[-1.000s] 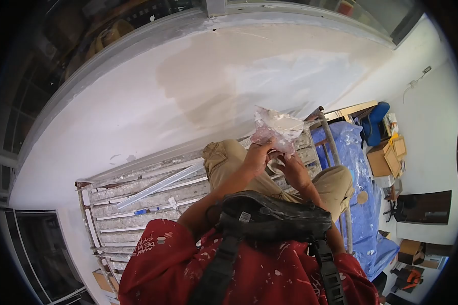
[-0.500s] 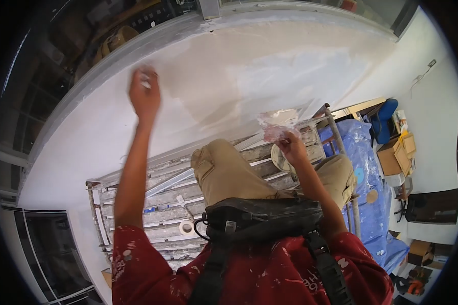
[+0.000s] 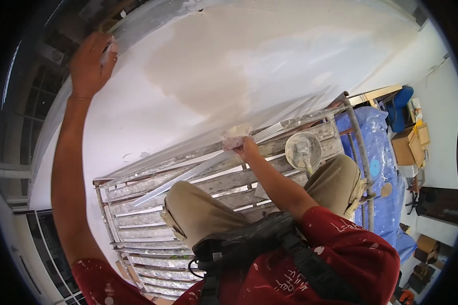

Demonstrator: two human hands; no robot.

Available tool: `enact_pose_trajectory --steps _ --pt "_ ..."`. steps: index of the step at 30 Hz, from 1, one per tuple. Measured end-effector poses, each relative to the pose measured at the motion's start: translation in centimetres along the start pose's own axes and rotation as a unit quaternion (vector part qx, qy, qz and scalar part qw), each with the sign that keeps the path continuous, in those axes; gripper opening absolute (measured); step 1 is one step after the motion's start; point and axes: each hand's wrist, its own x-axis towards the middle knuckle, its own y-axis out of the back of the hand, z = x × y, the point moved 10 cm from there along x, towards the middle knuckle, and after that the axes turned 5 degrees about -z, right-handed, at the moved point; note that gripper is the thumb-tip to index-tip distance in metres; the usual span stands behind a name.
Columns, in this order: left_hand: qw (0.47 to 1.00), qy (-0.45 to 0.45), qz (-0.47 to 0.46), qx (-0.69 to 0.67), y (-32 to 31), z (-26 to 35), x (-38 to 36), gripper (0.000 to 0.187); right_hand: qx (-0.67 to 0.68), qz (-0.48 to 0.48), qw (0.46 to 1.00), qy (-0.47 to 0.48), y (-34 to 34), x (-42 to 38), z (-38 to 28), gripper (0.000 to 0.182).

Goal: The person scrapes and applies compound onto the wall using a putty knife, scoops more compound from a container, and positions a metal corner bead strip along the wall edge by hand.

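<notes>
My left hand (image 3: 92, 63) is raised at the upper left, against the window ledge above the pale wall (image 3: 122, 112). Its fingers are closed round a small whitish tool that is mostly hidden. Low in front of the wall, my right hand (image 3: 245, 150) grips a plate smeared with whitish paste (image 3: 235, 136). Damp beige patches (image 3: 198, 71) mark the wall between and above the hands. To the right of my right hand, a round bucket (image 3: 304, 151) with a paste-covered tool in it rests on the slatted platform (image 3: 188, 178).
A long metal strip (image 3: 203, 166) lies across the slats. Metal rails (image 3: 360, 137) edge the platform at the right. Beyond them are blue sheeting (image 3: 381, 152), cardboard boxes (image 3: 408, 146) and a blue object (image 3: 400, 108). Dark window panes (image 3: 35, 86) stand at the left.
My left hand has moved left and up to the ledge. My right hand has moved left with the plate, uncovering the bucket. The view and my legs have shifted.
</notes>
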Motion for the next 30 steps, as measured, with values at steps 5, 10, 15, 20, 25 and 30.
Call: enact_pose_trajectory --steps 5,10,15,20,25,30 --pt "0.998 -0.058 -0.023 -0.032 -1.2 -0.2 0.8 0.020 0.072 0.033 0.997 0.008 -0.8 5.1 2.4 0.048" --pt "0.997 -0.078 0.009 -0.001 -1.6 -0.8 0.0 0.028 0.056 0.055 0.997 0.006 0.1 10.1 2.8 0.045" --pt "0.995 -0.088 0.006 -0.051 -1.8 -1.7 -0.3 0.037 0.004 -0.037 0.999 0.023 0.6 17.1 2.2 0.041" --pt "0.997 -0.052 0.022 -0.054 -1.5 -1.9 -0.3 0.038 0.065 0.047 0.996 0.039 -5.8 9.0 -4.5 0.039" --pt "0.998 -0.023 0.023 -0.060 -1.3 -2.7 -0.4 0.041 0.024 0.018 0.999 0.025 -2.2 2.7 -5.4 0.042" --pt "0.998 -0.019 -0.017 -0.051 -1.9 -2.8 -0.5 0.048 0.077 0.088 0.991 -0.057 -0.1 9.6 0.8 0.049"
